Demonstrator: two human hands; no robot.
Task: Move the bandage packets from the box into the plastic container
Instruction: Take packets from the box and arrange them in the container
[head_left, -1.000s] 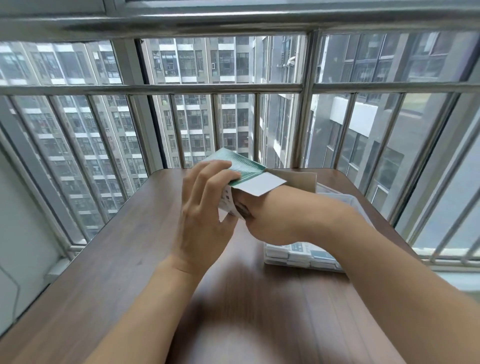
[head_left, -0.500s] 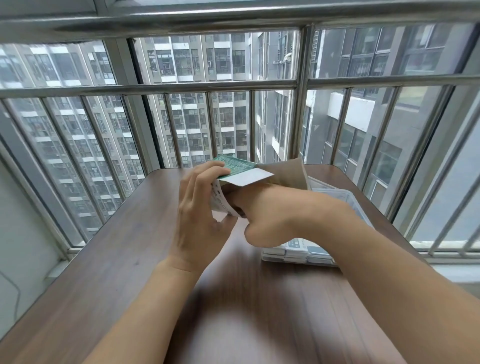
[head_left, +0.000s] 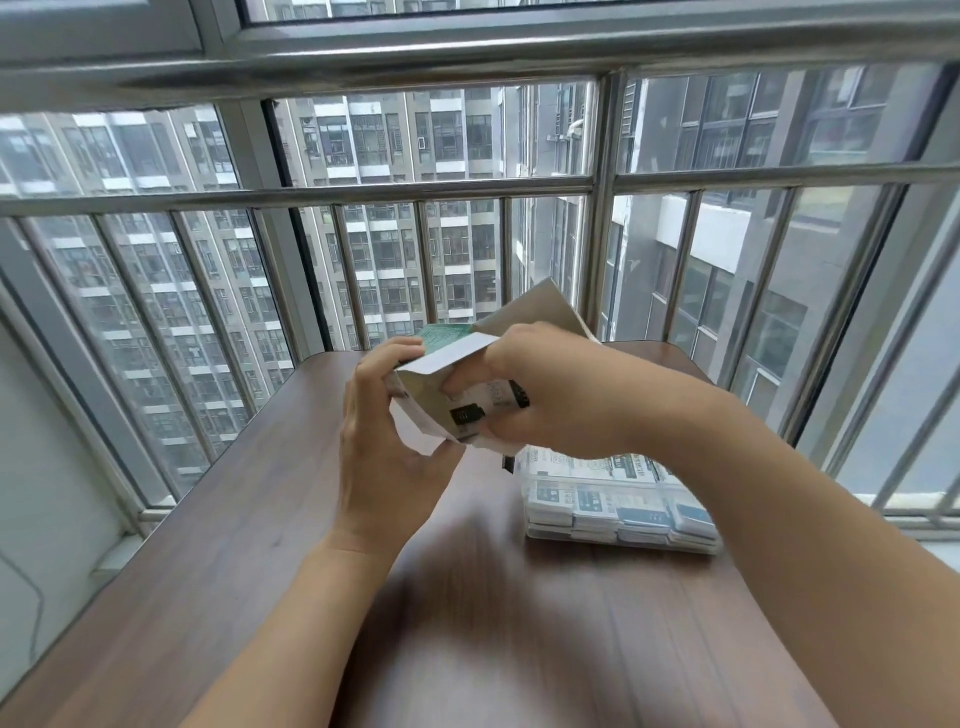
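Above the table (head_left: 260, 545), left hand (head_left: 384, 447) holds box (head_left: 426, 400); right hand (head_left: 561, 400) grips packets (head_left: 493, 397).

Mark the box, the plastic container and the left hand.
box (head_left: 423, 397): head view, pale side panel beneath the open white flap.
plastic container (head_left: 623, 538): head view, clear front wall.
left hand (head_left: 387, 462): head view, palm beside the box.

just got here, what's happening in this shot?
A person is emptying a box of bandage packets. The left hand grips the opened box above the table; the right hand pinches packets at its mouth. The plastic container on the table already holds rows of packets.
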